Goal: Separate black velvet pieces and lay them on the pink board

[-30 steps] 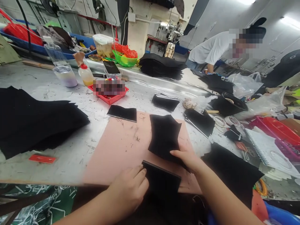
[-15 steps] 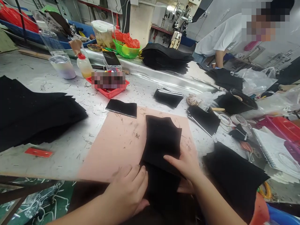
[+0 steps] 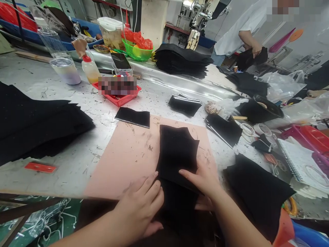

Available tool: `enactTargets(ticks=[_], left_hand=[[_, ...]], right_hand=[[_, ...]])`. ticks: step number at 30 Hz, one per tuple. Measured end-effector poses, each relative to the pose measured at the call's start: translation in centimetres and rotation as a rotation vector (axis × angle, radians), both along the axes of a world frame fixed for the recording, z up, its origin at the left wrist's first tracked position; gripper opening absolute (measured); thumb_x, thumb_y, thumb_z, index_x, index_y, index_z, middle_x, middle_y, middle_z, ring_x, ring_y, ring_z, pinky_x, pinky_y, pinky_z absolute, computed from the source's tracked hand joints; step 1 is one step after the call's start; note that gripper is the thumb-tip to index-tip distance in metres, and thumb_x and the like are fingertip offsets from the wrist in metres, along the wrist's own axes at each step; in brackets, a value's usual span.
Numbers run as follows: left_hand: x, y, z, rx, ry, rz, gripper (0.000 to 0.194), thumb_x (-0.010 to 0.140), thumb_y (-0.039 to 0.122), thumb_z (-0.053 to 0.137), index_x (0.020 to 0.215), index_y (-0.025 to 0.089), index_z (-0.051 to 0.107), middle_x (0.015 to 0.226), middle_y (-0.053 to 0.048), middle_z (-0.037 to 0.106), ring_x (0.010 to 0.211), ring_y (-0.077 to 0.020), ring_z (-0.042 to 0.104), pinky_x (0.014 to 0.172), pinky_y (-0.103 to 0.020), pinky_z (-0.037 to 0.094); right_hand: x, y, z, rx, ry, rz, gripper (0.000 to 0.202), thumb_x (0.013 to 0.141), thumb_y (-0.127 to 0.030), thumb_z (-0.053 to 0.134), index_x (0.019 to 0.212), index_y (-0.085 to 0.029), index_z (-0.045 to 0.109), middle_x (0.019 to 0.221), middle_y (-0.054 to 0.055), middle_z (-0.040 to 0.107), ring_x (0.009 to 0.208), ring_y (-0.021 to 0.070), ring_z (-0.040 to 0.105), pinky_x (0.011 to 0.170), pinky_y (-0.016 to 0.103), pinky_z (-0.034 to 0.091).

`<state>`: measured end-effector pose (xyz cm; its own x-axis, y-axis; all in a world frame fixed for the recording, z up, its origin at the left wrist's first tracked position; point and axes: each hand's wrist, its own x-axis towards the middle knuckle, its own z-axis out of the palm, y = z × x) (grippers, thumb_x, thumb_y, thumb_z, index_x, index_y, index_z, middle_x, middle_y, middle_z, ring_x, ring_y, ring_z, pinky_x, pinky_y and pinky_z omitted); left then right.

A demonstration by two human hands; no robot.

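Note:
A black fabric piece (image 3: 177, 147) with a curved notch at its upper right lies on a pink sheet (image 3: 115, 161). Its lower part comes down over the table's front edge, where dark cloth blends together. My right hand (image 3: 205, 183) grips the piece's right side, thumb on top and fingers partly hidden underneath. At the left edge rests my left hand (image 3: 144, 202), fingertips touching the fabric, fingers extended with a slight bend and thumb held apart below. A smaller black piece (image 3: 133, 117) with a pale edge lies at the sheet's upper left.
Black fabric stacks lie left (image 3: 38, 127) and right (image 3: 257, 192). Small black bundles (image 3: 186, 104) sit farther back, near a red basket (image 3: 120, 99) and a glue bottle (image 3: 89, 70). A spiral notebook (image 3: 295, 157) lies right. Beyond the metal ledge, a person (image 3: 236, 37) handles black cloth.
My left hand's fingers have straightened and slid slightly up the fabric's left edge. My right hand stays put. The person behind has raised black cloth.

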<state>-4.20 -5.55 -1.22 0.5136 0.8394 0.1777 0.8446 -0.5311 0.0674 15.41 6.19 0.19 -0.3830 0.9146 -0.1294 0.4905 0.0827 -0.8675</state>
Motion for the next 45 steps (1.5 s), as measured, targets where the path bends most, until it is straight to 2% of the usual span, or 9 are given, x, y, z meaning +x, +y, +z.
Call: enactTargets(ticks=[7,12,18,22,26,29,33,39,45], left_hand=[[0.4,0.2,0.5,-0.124,0.069,0.027,0.068,0.065,0.068,0.056,0.112,0.018,0.058,0.124,-0.013,0.056,0.123,-0.0316,0.041,0.093,-0.040,0.035],[0.7,0.6,0.9,-0.184,0.108,0.040,0.067,0.065,0.068,0.057,0.113,0.022,0.058,0.140,-0.012,0.039,0.125,-0.0332,0.038,0.091,-0.042,0.040],[1.5,1.2,1.7,-0.161,0.151,0.019,0.065,0.065,0.065,0.061,0.113,0.020,0.060,0.133,-0.012,0.049,0.121,-0.0309,0.045,0.091,-0.038,0.041],[1.8,1.5,1.9,-0.100,0.151,-0.056,0.068,0.065,0.063,0.062,0.122,0.026,0.054,0.136,-0.002,0.046,0.113,-0.0328,0.050,0.091,-0.038,0.040],[2.3,1.8,1.8,-0.088,0.161,-0.115,0.068,0.066,0.063,0.061,0.120,0.021,0.056,0.132,-0.007,0.051,0.116,-0.0317,0.047,0.093,-0.037,0.036],[2.9,1.9,1.7,-0.092,0.174,-0.150,0.067,0.068,0.062,0.061,0.117,0.017,0.056,0.129,-0.014,0.052,0.117,-0.0300,0.046,0.096,-0.038,0.031],[3.5,2.1,1.5,-0.090,0.182,-0.149,0.067,0.067,0.063,0.060,0.117,0.018,0.056,0.127,-0.015,0.053,0.114,-0.0327,0.048,0.096,-0.040,0.029],[3.6,2.2,1.4,-0.032,0.164,-0.167,0.067,0.065,0.066,0.060,0.117,0.024,0.057,0.141,-0.005,0.039,0.110,-0.0331,0.050,0.093,-0.040,0.032],[3.8,2.5,1.5,-0.054,0.168,-0.171,0.069,0.062,0.065,0.063,0.116,0.023,0.057,0.142,-0.010,0.038,0.109,-0.0329,0.049,0.091,-0.041,0.032]], right_hand=[[-0.2,0.0,0.8,-0.015,-0.102,-0.016,0.043,0.067,-0.029,0.064,0.109,-0.021,0.055,0.113,0.008,0.064,0.112,0.0302,0.053,0.098,0.048,0.040],[-0.2,0.0,0.8,-0.014,-0.118,0.007,0.040,0.069,-0.029,0.062,0.108,-0.020,0.057,0.112,0.009,0.064,0.116,0.0309,0.050,0.100,0.049,0.038],[0.0,-0.1,0.3,0.072,-0.214,0.039,0.040,0.071,-0.029,0.061,0.110,-0.018,0.056,0.111,0.011,0.063,0.118,0.0331,0.047,0.100,0.051,0.035],[-0.1,-0.2,0.5,0.088,-0.204,0.076,0.046,0.073,-0.027,0.060,0.116,-0.017,0.051,0.114,0.011,0.061,0.114,0.0306,0.051,0.097,0.047,0.040],[1.1,-0.2,1.1,-0.002,-0.111,0.097,0.043,0.074,-0.024,0.059,0.115,-0.019,0.050,0.113,0.008,0.060,0.107,0.0256,0.054,0.091,0.041,0.043],[2.9,-0.1,1.5,-0.154,-0.032,0.100,0.029,0.072,-0.023,0.058,0.101,-0.021,0.053,0.088,0.002,0.062,0.086,0.0198,0.059,0.077,0.035,0.048],[4.8,-0.2,1.8,-0.314,0.012,0.091,0.026,0.068,-0.019,0.058,0.093,-0.021,0.052,0.066,-0.005,0.051,0.064,0.0133,0.053,0.060,0.027,0.045],[5.0,-0.4,1.8,-0.371,0.025,0.068,0.030,0.066,-0.017,0.058,0.094,-0.021,0.050,0.065,-0.006,0.049,0.061,0.0120,0.050,0.056,0.025,0.043],[5.3,-0.3,1.3,-0.396,0.078,0.053,0.030,0.068,-0.025,0.061,0.094,-0.023,0.048,0.068,-0.005,0.051,0.061,0.0129,0.053,0.056,0.027,0.046]])
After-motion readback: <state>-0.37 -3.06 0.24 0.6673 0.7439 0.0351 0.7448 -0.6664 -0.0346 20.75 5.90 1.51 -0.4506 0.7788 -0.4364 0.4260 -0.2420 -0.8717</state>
